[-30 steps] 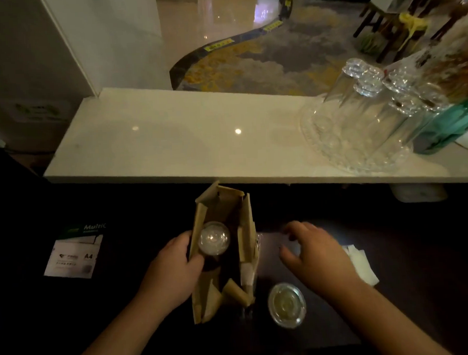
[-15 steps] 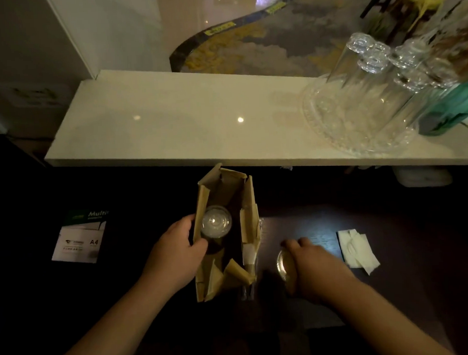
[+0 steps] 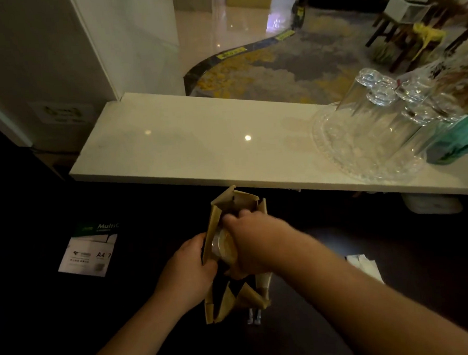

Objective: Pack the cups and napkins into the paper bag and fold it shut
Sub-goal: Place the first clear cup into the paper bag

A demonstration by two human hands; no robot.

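Note:
A brown paper bag (image 3: pixel 228 299) stands open on the dark table in the lower middle. My left hand (image 3: pixel 187 269) grips its left wall. My right hand (image 3: pixel 254 241) reaches into the bag's mouth from the right, shut on a clear lidded cup (image 3: pixel 223 247) that sits tilted inside the opening. The first cup, seen earlier in the bag, is hidden behind my right hand. White napkins (image 3: pixel 367 266) lie on the table to the right, partly hidden by my right forearm.
A white stone counter (image 3: pixel 199 149) runs behind the bag. On its right end stands a glass tray (image 3: pixel 362 159) of upturned glasses, with a teal bottle (image 3: pixel 453 144) beside it. A pack of A4 paper (image 3: pixel 89 251) lies at left.
My right hand took hold of the second cup on the table right of the bag, lifted it and brought it into the bag's mouth. My left hand stayed on the bag's wall.

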